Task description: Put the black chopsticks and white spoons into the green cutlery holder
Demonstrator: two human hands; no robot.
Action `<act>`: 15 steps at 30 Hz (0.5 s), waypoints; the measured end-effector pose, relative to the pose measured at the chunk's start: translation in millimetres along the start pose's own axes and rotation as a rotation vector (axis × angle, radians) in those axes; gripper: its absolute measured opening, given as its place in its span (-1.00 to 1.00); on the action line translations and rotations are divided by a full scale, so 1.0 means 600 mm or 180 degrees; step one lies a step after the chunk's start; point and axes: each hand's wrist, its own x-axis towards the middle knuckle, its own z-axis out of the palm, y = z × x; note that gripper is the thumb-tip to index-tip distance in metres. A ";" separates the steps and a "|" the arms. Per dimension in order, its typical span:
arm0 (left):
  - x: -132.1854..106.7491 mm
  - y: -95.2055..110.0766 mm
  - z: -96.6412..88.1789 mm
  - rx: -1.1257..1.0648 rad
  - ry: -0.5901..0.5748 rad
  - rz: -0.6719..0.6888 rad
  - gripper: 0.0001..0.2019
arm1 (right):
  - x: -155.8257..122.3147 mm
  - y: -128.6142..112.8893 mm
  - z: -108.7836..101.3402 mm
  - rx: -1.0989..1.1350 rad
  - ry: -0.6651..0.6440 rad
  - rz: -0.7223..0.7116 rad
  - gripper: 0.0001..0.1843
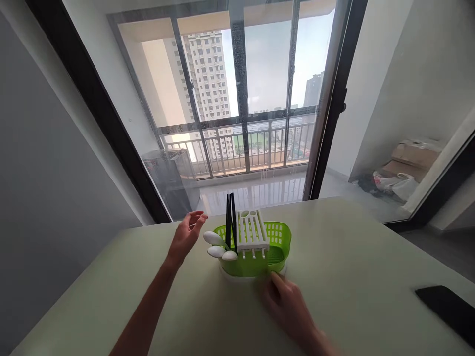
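Note:
A green plastic cutlery drainer [276, 247] stands on a pale table [352, 257], with a white slotted insert [252, 230] across its top. Three white spoons [218, 245] lean out of its left side, and black chopsticks [230, 220] stand upright beside them. My left hand [186, 235] hovers just left of the spoons, fingers spread and loosely curled, holding nothing. My right hand [287, 304] lies low on the table in front of the drainer, its fingertips touching the base, slightly blurred.
A black phone [447, 309] lies near the table's right edge. Behind the table a large glass sliding door opens onto a balcony with a railing [256, 143]. Cardboard boxes and bags [406, 168] sit on the floor at the right.

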 end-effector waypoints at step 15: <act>0.076 0.084 0.109 0.0079 -0.0801 -0.0410 -0.40 | 0.005 -0.002 -0.002 0.0277 -0.0207 0.0044 -0.72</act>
